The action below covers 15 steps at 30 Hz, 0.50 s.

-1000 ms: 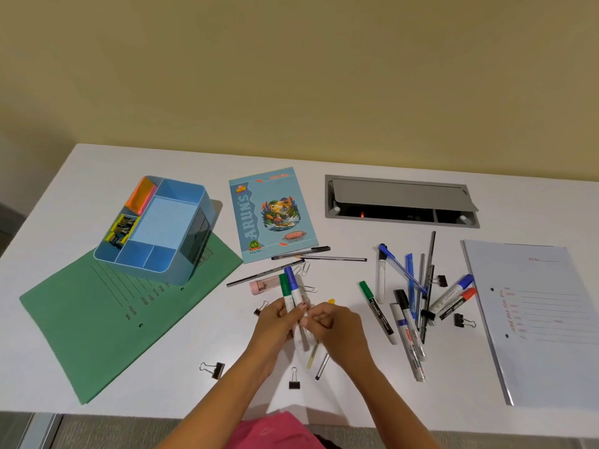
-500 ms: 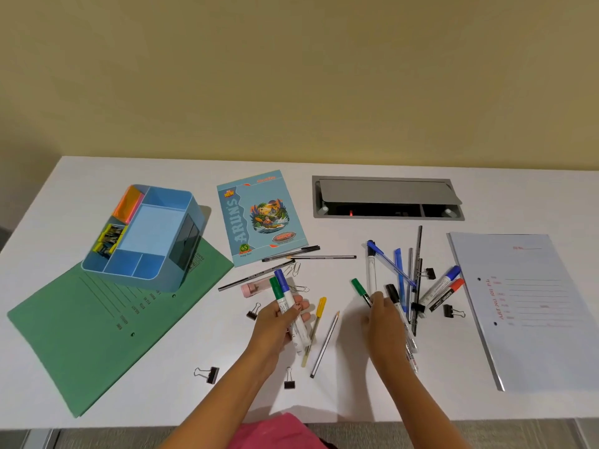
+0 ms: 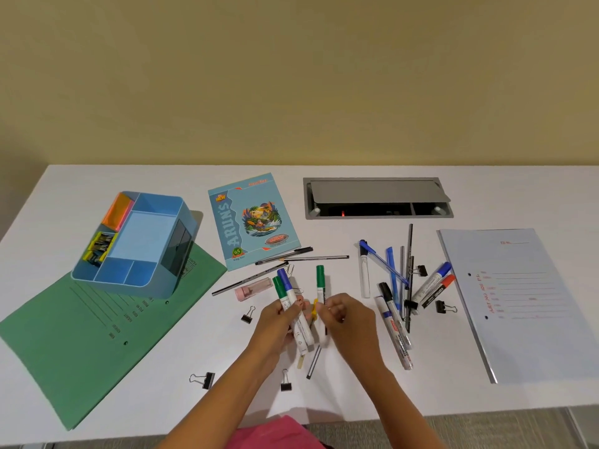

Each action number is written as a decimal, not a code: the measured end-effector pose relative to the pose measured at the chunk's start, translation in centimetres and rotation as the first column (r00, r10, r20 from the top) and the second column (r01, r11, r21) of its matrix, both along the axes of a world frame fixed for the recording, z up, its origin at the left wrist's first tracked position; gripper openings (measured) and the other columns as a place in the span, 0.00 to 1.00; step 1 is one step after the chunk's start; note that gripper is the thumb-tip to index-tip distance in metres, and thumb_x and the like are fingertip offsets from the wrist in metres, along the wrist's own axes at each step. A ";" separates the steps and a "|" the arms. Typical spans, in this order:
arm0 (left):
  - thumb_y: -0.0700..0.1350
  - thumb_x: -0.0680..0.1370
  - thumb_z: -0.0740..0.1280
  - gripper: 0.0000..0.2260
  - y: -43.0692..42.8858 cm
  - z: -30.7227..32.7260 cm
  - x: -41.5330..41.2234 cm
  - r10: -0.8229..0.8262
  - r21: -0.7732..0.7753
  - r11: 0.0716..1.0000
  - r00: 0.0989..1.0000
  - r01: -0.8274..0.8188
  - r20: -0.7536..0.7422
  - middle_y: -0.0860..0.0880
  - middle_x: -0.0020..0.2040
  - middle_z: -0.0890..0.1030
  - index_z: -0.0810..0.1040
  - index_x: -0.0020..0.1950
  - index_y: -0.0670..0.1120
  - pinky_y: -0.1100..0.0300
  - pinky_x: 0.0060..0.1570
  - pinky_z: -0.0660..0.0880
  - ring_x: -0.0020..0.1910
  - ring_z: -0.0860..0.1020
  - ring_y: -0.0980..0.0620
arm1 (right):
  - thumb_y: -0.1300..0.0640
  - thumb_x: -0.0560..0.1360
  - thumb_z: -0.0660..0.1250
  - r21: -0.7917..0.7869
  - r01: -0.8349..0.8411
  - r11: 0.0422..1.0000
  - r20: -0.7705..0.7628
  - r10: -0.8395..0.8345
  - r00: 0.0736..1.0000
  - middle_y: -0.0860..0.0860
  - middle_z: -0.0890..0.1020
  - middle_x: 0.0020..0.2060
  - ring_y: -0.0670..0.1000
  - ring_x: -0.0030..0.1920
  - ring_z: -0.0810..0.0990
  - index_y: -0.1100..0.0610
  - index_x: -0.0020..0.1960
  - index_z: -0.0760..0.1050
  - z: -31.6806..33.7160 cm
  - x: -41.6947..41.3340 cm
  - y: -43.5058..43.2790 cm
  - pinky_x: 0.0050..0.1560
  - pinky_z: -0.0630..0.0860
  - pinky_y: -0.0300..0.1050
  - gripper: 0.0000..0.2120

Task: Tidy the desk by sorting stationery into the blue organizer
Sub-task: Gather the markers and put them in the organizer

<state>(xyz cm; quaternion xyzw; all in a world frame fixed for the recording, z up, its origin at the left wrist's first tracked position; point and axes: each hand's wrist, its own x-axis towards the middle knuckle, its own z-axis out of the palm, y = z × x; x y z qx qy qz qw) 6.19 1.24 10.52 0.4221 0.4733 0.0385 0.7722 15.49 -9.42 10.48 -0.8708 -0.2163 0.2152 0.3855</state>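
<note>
2 black binder clips (image 3: 202,380) lie loose nearest the person, in front of the blue organizer (image 3: 123,281) and to its right. Just beyond them, also right of the organizer, both hands work close together above the desk (image 3: 437,393). The left hand (image 3: 275,325) has its fingers wrapped round 2 markers (image 3: 285,281), 1 capped green and 1 blue, caps pointing away. The right hand (image 3: 348,315) pinches a 3rd marker (image 3: 320,280), green-capped too, upright and just beside that pair. It looks as if this marker is being fed into the left-hand bundle so that 1 trip carries all 3. A yellow pen (image 3: 313,314) lies on the desk under the hands. Farther right of the organizer, a heap of pens (image 3: 392,277) waits unsorted. The organizer itself sits well left of the hands on a green folder (image 3: 81,335), compartments open to view. Yellow clips (image 3: 97,246) sit in 1 small compartment, so like probably goes with like. Beyond the organizer's right side lies a notebook (image 3: 252,218).
</note>
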 end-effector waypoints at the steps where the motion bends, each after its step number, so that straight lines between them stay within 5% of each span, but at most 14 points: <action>1: 0.46 0.79 0.64 0.10 -0.1 0.1 0.1 -0.007 -0.006 1.000 1.000 0.007 0.007 0.46 0.45 0.85 0.80 0.56 0.43 0.56 0.46 0.77 0.44 0.82 0.48 | 0.52 0.73 0.71 0.007 -0.029 1.000 0.022 0.029 0.999 0.46 0.76 0.28 0.42 0.29 0.73 0.54 0.38 0.76 0.3 -0.4 0.3 0.33 0.70 0.30 0.08; 4: 0.52 0.79 0.64 0.10 -0.3 0.4 0.4 -0.020 -0.027 0.999 0.999 0.021 0.041 0.48 0.42 0.85 0.80 0.51 0.47 0.55 0.48 0.76 0.44 0.82 0.49 | 0.53 0.72 0.72 0.042 -0.108 0.993 0.106 0.103 0.989 0.43 0.74 0.27 0.44 0.28 0.72 0.56 0.40 0.78 0.5 -1.4 1.0 0.34 0.71 0.32 0.07; 8: 0.47 0.78 0.66 0.08 -0.6 0.6 0.5 0.015 0.011 1.000 0.999 -0.015 0.038 0.44 0.44 0.84 0.79 0.54 0.46 0.47 0.55 0.76 0.47 0.80 0.46 | 0.57 0.71 0.73 0.101 -0.142 0.985 0.124 0.129 0.984 0.49 0.81 0.33 0.45 0.32 0.76 0.59 0.44 0.80 0.2 -1.9 1.2 0.36 0.72 0.29 0.05; 11: 0.44 0.80 0.63 0.06 -0.4 0.6 0.6 0.065 0.021 0.998 0.998 -0.066 0.017 0.44 0.43 0.83 0.78 0.53 0.44 0.52 0.47 0.78 0.44 0.81 0.46 | 0.56 0.71 0.73 0.120 -0.151 0.981 0.109 0.139 0.984 0.47 0.82 0.36 0.41 0.32 0.77 0.57 0.44 0.80 0.2 -1.5 1.0 0.37 0.72 0.27 0.05; 15: 0.42 0.80 0.62 0.04 0.0 0.7 0.4 0.095 0.019 0.995 0.995 -0.095 -0.015 0.46 0.39 0.82 0.77 0.50 0.44 0.59 0.35 0.77 0.37 0.81 0.53 | 0.59 0.70 0.73 0.103 0.047 0.994 0.057 -0.053 0.997 0.46 0.81 0.32 0.45 0.33 0.78 0.55 0.39 0.78 -0.5 0.7 -0.7 0.34 0.71 0.30 0.04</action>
